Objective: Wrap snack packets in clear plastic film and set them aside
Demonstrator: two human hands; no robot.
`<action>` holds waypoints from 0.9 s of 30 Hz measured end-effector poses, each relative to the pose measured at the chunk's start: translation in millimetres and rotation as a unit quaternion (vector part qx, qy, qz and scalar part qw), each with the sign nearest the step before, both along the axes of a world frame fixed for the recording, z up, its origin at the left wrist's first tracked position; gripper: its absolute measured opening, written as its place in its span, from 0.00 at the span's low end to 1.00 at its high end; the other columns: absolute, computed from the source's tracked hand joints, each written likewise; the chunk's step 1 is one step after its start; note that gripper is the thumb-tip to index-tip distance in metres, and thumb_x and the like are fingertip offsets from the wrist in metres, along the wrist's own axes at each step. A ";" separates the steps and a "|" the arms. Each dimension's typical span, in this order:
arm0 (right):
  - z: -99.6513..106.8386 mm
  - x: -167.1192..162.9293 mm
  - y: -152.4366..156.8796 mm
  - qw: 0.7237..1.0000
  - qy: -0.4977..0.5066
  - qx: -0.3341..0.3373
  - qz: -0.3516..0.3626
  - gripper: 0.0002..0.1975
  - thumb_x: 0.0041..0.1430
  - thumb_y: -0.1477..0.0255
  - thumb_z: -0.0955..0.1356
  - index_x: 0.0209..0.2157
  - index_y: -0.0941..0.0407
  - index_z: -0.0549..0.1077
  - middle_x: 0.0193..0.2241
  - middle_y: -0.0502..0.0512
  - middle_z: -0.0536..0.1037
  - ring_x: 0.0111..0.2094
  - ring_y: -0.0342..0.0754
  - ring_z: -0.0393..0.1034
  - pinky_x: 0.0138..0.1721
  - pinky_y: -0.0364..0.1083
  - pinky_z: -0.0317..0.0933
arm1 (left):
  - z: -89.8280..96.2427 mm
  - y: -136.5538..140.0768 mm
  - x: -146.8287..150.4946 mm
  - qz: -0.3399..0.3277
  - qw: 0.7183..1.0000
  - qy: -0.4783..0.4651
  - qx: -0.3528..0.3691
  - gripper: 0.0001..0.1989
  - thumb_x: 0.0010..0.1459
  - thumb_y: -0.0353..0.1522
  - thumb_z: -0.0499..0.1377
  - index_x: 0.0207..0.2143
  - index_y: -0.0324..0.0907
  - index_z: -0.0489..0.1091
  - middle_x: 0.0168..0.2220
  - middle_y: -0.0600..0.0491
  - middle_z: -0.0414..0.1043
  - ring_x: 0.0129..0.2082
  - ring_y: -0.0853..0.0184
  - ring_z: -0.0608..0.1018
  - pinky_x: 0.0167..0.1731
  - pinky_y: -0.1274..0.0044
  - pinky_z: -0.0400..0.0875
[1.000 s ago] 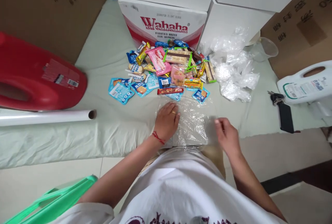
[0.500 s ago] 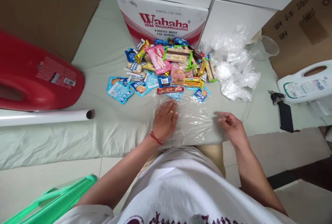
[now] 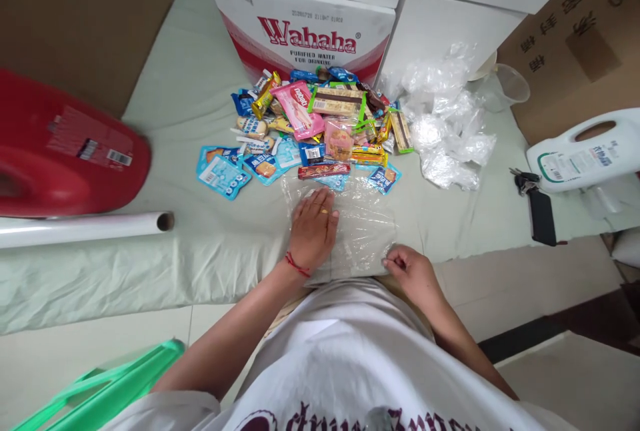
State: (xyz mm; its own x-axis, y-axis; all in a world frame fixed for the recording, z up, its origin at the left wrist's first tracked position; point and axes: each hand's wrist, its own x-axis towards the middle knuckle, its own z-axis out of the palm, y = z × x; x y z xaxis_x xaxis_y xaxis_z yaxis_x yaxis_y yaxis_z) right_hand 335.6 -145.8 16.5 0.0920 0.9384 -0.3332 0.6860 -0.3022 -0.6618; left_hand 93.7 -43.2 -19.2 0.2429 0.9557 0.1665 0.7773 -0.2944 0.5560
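A clear plastic bag (image 3: pixel 367 234) lies flat and creased at the front edge of the cloth-covered table. My left hand (image 3: pixel 313 228) rests palm down on its left part, fingers stretched out. At the bag's lower right corner, my right hand (image 3: pixel 407 268) has thumb and forefinger pinched together on the film's edge. Just beyond the bag is a heap of wrapped snacks: a pink nabati packet (image 3: pixel 299 110), a green-edged wafer bar (image 3: pixel 337 103), a red-wrapped bar (image 3: pixel 324 171) and several blue packets (image 3: pixel 226 176).
Crumpled clear bags (image 3: pixel 445 131) lie right of the snacks. A Wahaha carton (image 3: pixel 305 34) stands behind. At left are a red jug (image 3: pixel 70 144) and a white roll (image 3: pixel 85 228); at right, a white detergent bottle (image 3: pixel 583 151), keys (image 3: pixel 525 181) and a black phone-like object (image 3: pixel 543 218).
My right hand has moved left and toward me, from beside the bag to its lower right corner, and its fingers have closed. My left hand stays flat on the bag.
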 end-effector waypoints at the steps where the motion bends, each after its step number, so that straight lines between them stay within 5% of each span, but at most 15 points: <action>1: 2.6 4.0 1.1 1.000 0.007 -0.013 0.008 0.14 0.63 0.60 0.67 0.27 0.53 0.70 0.24 0.48 0.71 0.26 0.46 0.64 0.30 0.44 0.58 | 1.1 -1.5 -1.8 -0.003 1.000 0.009 0.002 0.27 0.74 0.39 0.41 0.67 0.39 0.64 0.70 0.43 0.62 0.71 0.55 0.63 0.70 0.56 0.53; 8: 23.7 64.3 -1.7 0.992 -0.061 -0.092 0.062 0.16 0.61 0.58 0.66 0.25 0.53 0.71 0.21 0.47 0.71 0.24 0.47 0.64 0.27 0.44 0.54 | 5.0 -10.4 -16.8 -0.023 0.996 0.086 0.008 0.26 0.74 0.40 0.44 0.68 0.43 0.63 0.71 0.43 0.59 0.73 0.50 0.59 0.71 0.47 0.43; 11: 31.9 66.5 5.5 0.992 -0.115 -0.018 0.044 0.16 0.64 0.57 0.66 0.31 0.53 0.75 0.24 0.50 0.75 0.25 0.49 0.68 0.27 0.46 0.60 | 3.1 -11.8 -14.8 -0.042 0.994 0.106 0.006 0.26 0.73 0.40 0.45 0.69 0.45 0.62 0.73 0.43 0.56 0.73 0.51 0.59 0.71 0.46 0.42; 14: 31.5 40.3 20.7 0.977 -0.127 0.153 0.078 0.18 0.70 0.59 0.64 0.51 0.54 0.77 0.46 0.61 0.81 0.46 0.56 0.76 0.45 0.54 0.71 | 4.0 -16.7 -8.3 -0.073 0.991 0.108 0.010 0.26 0.73 0.39 0.47 0.69 0.48 0.62 0.73 0.44 0.56 0.73 0.51 0.60 0.71 0.47 0.43; 16: 22.0 20.7 30.7 0.955 -0.120 0.213 0.171 0.23 0.72 0.61 0.64 0.63 0.53 0.70 0.62 0.65 0.73 0.63 0.59 0.67 0.60 0.61 0.65 | 6.5 -20.8 -6.2 -0.099 0.989 0.104 0.018 0.25 0.73 0.39 0.48 0.69 0.49 0.62 0.73 0.46 0.56 0.73 0.52 0.60 0.71 0.49 0.44; 18: 7.3 11.3 37.3 0.937 -0.134 0.213 0.242 0.26 0.72 0.62 0.64 0.67 0.53 0.66 0.68 0.64 0.66 0.70 0.60 0.58 0.67 0.66 0.57 | 9.3 -22.3 -9.1 -0.113 0.988 0.098 0.030 0.25 0.73 0.38 0.48 0.69 0.49 0.62 0.72 0.47 0.57 0.72 0.54 0.61 0.72 0.52 0.45; 22: -9.2 28.8 45.8 0.940 -0.131 0.179 0.258 0.24 0.73 0.63 0.64 0.66 0.55 0.68 0.68 0.65 0.67 0.69 0.59 0.59 0.67 0.66 0.56 | 9.4 -11.8 -27.0 -0.051 0.993 0.097 0.042 0.25 0.72 0.38 0.47 0.69 0.47 0.63 0.71 0.45 0.61 0.72 0.53 0.62 0.71 0.50 0.45; 27: 20.2 39.3 92.9 0.971 -0.043 0.142 0.188 0.15 0.71 0.65 0.64 0.48 0.55 0.79 0.49 0.61 0.81 0.50 0.54 0.76 0.52 0.54 0.70 | 2.1 3.9 -40.9 -0.005 0.992 0.121 0.019 0.27 0.71 0.38 0.48 0.69 0.45 0.61 0.71 0.43 0.58 0.71 0.49 0.62 0.70 0.44 0.43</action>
State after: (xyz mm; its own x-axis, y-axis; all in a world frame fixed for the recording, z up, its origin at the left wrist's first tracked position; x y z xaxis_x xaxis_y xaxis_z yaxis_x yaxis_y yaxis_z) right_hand 374.9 -52.9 36.7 -0.2591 0.9638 -0.0629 0.7685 0.1662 -0.6178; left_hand 52.8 -39.3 -17.1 0.2892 0.9474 0.1375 0.8837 -0.3194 0.3422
